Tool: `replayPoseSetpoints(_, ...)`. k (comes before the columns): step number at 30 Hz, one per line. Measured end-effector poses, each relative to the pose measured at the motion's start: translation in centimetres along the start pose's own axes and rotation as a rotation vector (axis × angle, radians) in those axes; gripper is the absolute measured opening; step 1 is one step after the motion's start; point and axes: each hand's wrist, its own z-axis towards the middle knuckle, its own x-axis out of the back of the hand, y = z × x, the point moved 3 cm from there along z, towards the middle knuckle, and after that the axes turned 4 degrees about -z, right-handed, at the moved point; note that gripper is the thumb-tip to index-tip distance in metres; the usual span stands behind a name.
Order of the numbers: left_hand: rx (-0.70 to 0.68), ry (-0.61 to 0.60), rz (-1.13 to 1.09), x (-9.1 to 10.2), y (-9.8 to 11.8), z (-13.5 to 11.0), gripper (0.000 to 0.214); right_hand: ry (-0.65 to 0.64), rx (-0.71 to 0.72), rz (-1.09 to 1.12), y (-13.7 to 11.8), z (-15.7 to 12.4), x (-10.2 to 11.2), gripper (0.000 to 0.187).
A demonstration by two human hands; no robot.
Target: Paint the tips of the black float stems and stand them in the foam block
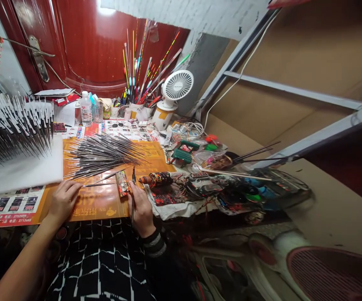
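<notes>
My left hand (64, 201) is closed, its fingertips pinching the left end of a slender dark fishing float (101, 184). The float points right, towards a small paint-stained block (122, 184) at the table's front. My right hand (141, 209) grips a paintbrush (133, 175), its dark tip pointing up and its handle running down below the fingers. The block lies just left of my right fingers; whether they touch it I cannot tell. Behind both hands a heap of similar dark floats (102, 152) lies across the orange table cover (93, 205).
At left, many white-tipped floats stand in a white foam block (27, 167). A water bottle (86, 109), a white fan (177, 85) and colourful floats in a holder (135, 109) line the back. Paint-smeared tools and a stained cloth (168, 200) crowd the right side.
</notes>
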Motion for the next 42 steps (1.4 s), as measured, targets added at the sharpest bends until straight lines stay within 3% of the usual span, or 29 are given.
replayPoseSetpoints(11, -0.013, -0.013, -0.038, -0.2, 0.1, 0.1, 0.020, 0.011, -0.028, 0.001, 0.0, 0.2, 0.0, 0.059)
replayPoseSetpoints(18, 0.002, 0.010, -0.047, -0.8, 0.9, 0.2, 0.020, 0.137, 0.043, 0.076, -1.4, -1.5, 1.3, 0.056)
replayPoseSetpoints(27, 0.069, -0.030, -0.099, -0.9, 0.7, -0.2, 0.020, 0.075, 0.178, 0.139, -2.8, -3.6, 0.3, 0.068)
replayPoseSetpoints(42, 0.081, -0.026, -0.108, -1.0, 0.6, -0.2, 0.021, 0.017, 0.149, 0.112, -2.7, -3.8, -0.1, 0.061)
